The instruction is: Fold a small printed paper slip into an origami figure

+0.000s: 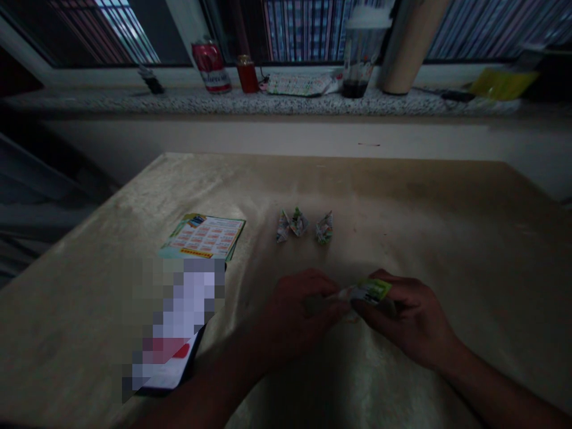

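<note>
Between both hands, just above the table, is a small folded piece of printed paper [374,290], green and white. My left hand [308,304] pinches its left end, with the fingertips partly hidden. On the paper's right side, my right hand [406,316] grips it between thumb and fingers. Beyond the hands stand three small folded paper shapes: a left one [282,227], a middle one [298,223] close beside it, and a right one [325,229] a little apart. A stack of printed cards [208,234] lies to the left.
A phone [179,339], its screen blurred out, lies left of my left forearm on the table [402,196]. Along the windowsill [286,106] stand a red can [211,67], a small red jar [247,74], a lidded clear cup [360,56] and a tall tan cylinder [411,47].
</note>
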{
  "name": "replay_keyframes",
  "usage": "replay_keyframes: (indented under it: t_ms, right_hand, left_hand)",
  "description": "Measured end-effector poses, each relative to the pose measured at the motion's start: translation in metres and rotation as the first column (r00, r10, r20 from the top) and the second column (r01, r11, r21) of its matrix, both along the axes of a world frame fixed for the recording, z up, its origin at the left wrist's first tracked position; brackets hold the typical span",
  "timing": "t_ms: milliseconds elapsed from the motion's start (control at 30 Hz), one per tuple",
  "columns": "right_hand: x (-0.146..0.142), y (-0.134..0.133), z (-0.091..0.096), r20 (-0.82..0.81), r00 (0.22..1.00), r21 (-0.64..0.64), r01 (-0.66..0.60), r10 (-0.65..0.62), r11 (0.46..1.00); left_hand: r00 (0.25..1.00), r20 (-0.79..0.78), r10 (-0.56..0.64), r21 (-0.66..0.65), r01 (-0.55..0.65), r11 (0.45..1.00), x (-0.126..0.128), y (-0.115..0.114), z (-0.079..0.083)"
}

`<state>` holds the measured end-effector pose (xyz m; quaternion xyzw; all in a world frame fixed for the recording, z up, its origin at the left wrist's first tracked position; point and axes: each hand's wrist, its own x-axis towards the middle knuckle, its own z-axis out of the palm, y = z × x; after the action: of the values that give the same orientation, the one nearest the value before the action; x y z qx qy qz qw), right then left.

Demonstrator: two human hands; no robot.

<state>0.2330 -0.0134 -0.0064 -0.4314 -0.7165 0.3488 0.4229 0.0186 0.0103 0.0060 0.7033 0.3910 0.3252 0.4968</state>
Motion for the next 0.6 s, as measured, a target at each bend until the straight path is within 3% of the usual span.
replay_keyframes:
  t_ms: [200,267,367,433,600]
  right_hand:
    - [-0.001,0.0,-0.003,-0.032,0.999,0.147,0.034,-0.03,0.989]
    - [-0.001,0.001,-0.002,-0.014,0.999,0.181,0.052,-0.051,0.982]
    - [0.001,0.003,0.0,0.03,0.997,0.314,0.057,-0.07,0.948]
    - [0.003,0.005,0.001,0.096,0.993,0.435,0.023,-0.072,0.9]
    - [0.009,0.004,0.004,0.291,0.953,0.597,-0.112,-0.084,0.794]
  left_hand:
    - [0.998,0.063,0.013,-0.068,-0.008,0.998,0.0,0.001,-0.006]
    - [0.999,0.037,0.015,-0.025,-0.014,1.0,0.001,0.001,-0.007]
    - [0.998,0.013,0.069,0.168,-0.07,0.983,-0.001,-0.001,-0.006]
    - [0.995,-0.004,0.102,0.333,-0.095,0.938,-0.002,-0.002,-0.004]
    - [1.0,-0.025,0.017,0.574,0.001,0.819,-0.007,-0.001,-0.001]
